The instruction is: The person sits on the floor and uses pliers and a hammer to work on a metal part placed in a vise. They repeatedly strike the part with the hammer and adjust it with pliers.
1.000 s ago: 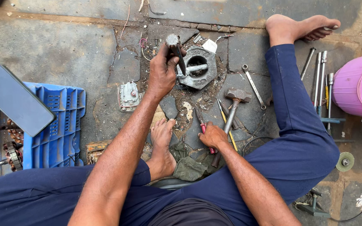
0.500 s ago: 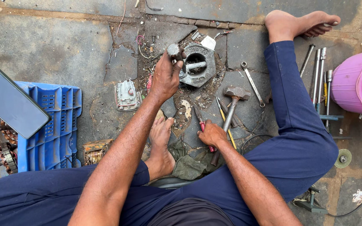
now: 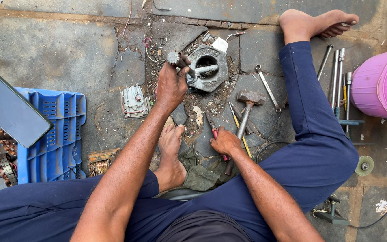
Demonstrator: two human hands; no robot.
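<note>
Stone floor (image 3: 59,49): left hand (image 3: 171,85) grips shaft (image 3: 180,62); right hand (image 3: 225,142) hides hammer (image 3: 247,112) handle.

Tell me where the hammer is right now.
In the head view the hammer lies on the stone floor, right of centre, its handle under the right hand, between the yellow-handled screwdriver and the spanner.

Grey metal shaft (image 3: 189,69) with a round knobbed end, lying roughly level, far tip resting on the hexagonal grey housing (image 3: 208,68). Housing flat on the stone floor (round bore facing up), dirt and debris around it. Hammer (image 3: 243,121) with a metal head, lying flat, handle pointing toward the body.
</note>
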